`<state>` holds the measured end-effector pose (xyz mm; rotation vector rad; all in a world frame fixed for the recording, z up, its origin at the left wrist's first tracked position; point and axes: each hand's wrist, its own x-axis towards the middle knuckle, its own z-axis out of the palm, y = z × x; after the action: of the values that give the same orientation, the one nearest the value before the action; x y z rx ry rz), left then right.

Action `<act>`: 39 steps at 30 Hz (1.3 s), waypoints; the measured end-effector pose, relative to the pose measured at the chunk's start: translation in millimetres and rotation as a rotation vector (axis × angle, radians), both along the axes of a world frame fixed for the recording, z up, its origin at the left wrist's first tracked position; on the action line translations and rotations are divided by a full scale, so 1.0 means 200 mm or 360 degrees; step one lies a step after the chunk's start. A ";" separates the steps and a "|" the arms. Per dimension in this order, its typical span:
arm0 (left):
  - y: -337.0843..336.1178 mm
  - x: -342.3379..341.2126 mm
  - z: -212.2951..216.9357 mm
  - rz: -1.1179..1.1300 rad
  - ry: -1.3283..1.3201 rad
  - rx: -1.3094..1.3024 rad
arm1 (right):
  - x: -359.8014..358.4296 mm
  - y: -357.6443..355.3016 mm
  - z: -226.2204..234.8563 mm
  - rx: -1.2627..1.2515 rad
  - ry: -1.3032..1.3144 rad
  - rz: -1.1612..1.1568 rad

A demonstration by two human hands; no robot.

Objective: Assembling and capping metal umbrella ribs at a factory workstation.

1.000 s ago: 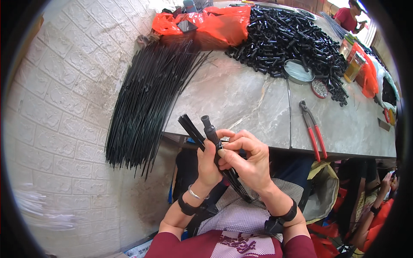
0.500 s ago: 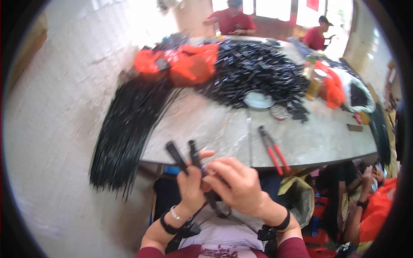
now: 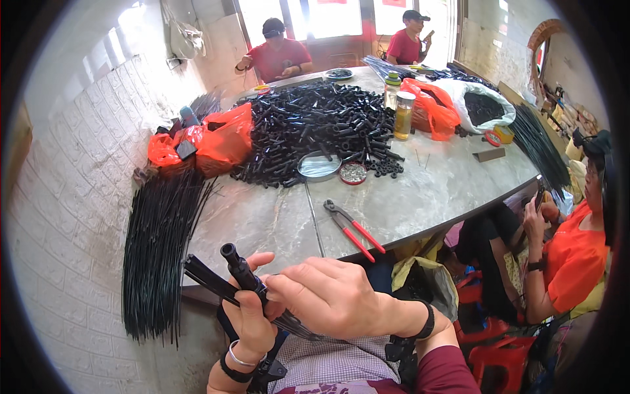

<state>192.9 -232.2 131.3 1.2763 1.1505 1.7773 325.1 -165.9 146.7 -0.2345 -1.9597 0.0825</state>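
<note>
My left hand (image 3: 254, 325) is closed around a short black tube (image 3: 236, 264) with a hollow top end. The same hand holds a bundle of thin black rods (image 3: 209, 278), whose other ends come out below my hands. My right hand (image 3: 338, 297) is bent in from the right, thumb and fingers pinched against the side of the tube. Whatever sits between those fingertips is hidden. Both hands are above my lap, just off the table's near edge. Beyond them, cutters (image 3: 354, 230) with red handles lie on the table (image 3: 262, 217).
A big pile of black tubular parts (image 3: 308, 125) covers the far table. Before it stand a dish of thin pins (image 3: 319, 167) and a red tin of small metal pieces (image 3: 353, 173). Long black rods (image 3: 157, 262) overhang the left edge. An orange-shirted person (image 3: 571, 256) sits at right.
The view has swung right, so the table and pile appear farther left. My hands remain together at the tube, which now shows its open end more clearly.
</note>
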 end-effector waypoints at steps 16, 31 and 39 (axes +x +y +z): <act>0.21 -0.53 -0.03 0.0725 -0.0417 -0.0097 | 0.02 0.14 -0.14 -0.1770 0.0175 0.0680; -0.02 -1.24 -0.39 0.0818 -0.1316 -0.0174 | 0.23 0.17 -0.68 -0.2633 -0.0218 0.0412; 0.08 -0.80 -0.28 0.0366 -0.0756 0.0116 | 0.21 0.35 -0.57 -0.0695 -0.0599 -0.1060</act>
<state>33.4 -216.4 75.7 0.7156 0.9910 2.1567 366.3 -96.3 32.8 -1.2492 -2.1113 0.0285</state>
